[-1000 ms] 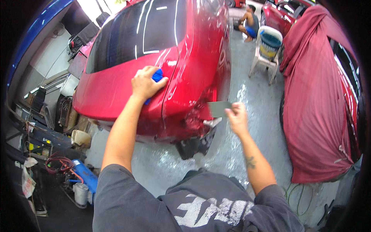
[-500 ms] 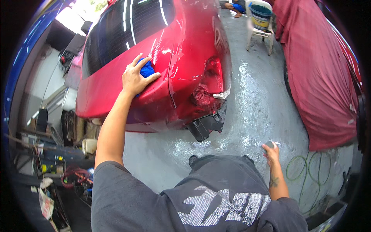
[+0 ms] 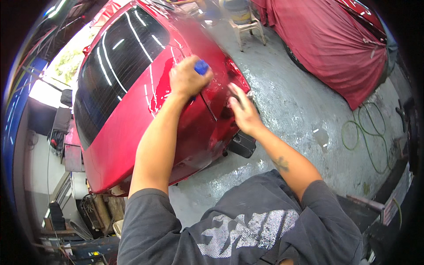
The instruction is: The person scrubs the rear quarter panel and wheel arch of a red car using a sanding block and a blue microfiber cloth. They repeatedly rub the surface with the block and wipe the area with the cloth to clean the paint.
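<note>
My left hand [image 3: 187,77] is closed around a bunched blue cloth [image 3: 201,67] that sticks out by the thumb. It is over the wet rear of a red car [image 3: 128,137], below the dark rear window. My right hand [image 3: 244,110] is at the car's rear corner, by the tail-light recess, thumb and fingers pointing at the body. A small dark grey piece [image 3: 240,100] seems to sit between its thumb and fingers, too blurred to name. Whether the right fingers touch the car I cannot tell.
A black plastic bracket [image 3: 242,144] hangs at the car's lower corner. Beyond, a white plastic chair [image 3: 245,28] carries a bucket [image 3: 237,11]. A red-covered car [image 3: 318,48] and a green hose [image 3: 363,128] are on the right. The grey floor [image 3: 291,115] is wet. A person is partly visible at the top.
My left hand and the blue cloth have moved right along the car's rear. My right hand has risen from my side to the car's corner. The view has shifted and turned.
</note>
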{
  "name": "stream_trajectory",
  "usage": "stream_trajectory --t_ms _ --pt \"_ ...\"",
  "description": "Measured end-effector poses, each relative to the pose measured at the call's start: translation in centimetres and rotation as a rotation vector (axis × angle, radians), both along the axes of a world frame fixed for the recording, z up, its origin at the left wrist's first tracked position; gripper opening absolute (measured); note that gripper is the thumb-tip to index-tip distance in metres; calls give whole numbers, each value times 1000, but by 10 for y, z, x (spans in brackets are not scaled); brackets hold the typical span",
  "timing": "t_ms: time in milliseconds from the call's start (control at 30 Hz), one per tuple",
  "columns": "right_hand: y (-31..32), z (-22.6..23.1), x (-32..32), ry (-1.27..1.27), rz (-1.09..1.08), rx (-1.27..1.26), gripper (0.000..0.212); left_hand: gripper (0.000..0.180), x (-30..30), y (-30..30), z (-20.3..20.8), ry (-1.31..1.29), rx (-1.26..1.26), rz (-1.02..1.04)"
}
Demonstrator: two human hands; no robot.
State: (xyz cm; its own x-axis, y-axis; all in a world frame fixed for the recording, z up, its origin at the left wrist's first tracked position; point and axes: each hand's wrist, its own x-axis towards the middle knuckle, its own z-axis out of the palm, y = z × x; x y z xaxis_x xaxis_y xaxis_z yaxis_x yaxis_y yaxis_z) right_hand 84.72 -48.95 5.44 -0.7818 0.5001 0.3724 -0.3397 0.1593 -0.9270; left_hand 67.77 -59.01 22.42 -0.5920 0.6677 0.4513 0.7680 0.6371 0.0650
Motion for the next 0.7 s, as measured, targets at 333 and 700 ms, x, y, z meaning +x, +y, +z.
stream_trajectory --t_ms 333,700 --pt "-59 0 -7 6 -279 945 60 54 -21 -42 -2 53 110 149" --pt "-41 30 -28 -12 -106 1006 67 44 -29 -52 -13 128 187 79"
